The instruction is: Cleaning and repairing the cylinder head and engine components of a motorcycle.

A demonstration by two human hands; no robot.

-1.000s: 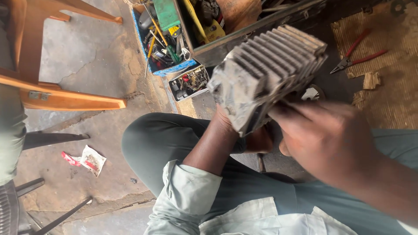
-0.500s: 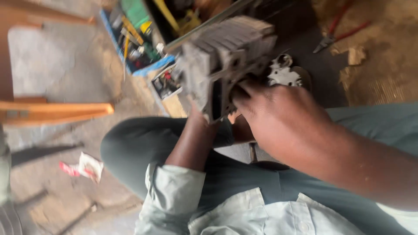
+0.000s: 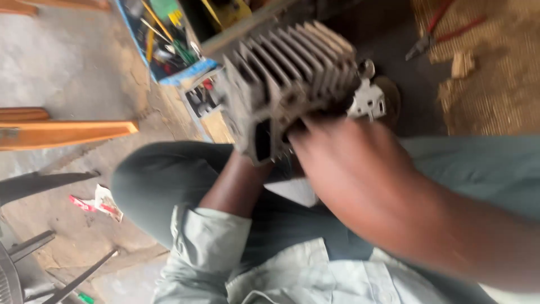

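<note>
A grey finned metal engine cylinder [image 3: 287, 79] is held up in front of me over my lap. My left hand [image 3: 247, 169] comes up from below, mostly hidden behind the cylinder, and grips its underside. My right hand [image 3: 349, 169] covers the cylinder's lower right side, fingers pressed against it. A small pale metal bracket part [image 3: 368, 98] lies on the dark ground just behind the cylinder.
A blue tray of mixed tools [image 3: 163, 39] sits on the concrete floor at top left. Red-handled pliers [image 3: 444, 28] lie on a woven mat at top right beside a small wood block [image 3: 462, 65]. An orange wooden bench leg [image 3: 62, 132] is at left, crumpled wrapper [image 3: 98, 202] below it.
The view has shifted, and the cylinder has turned between my hands so its open port faces me. My right hand has slid lower on it.
</note>
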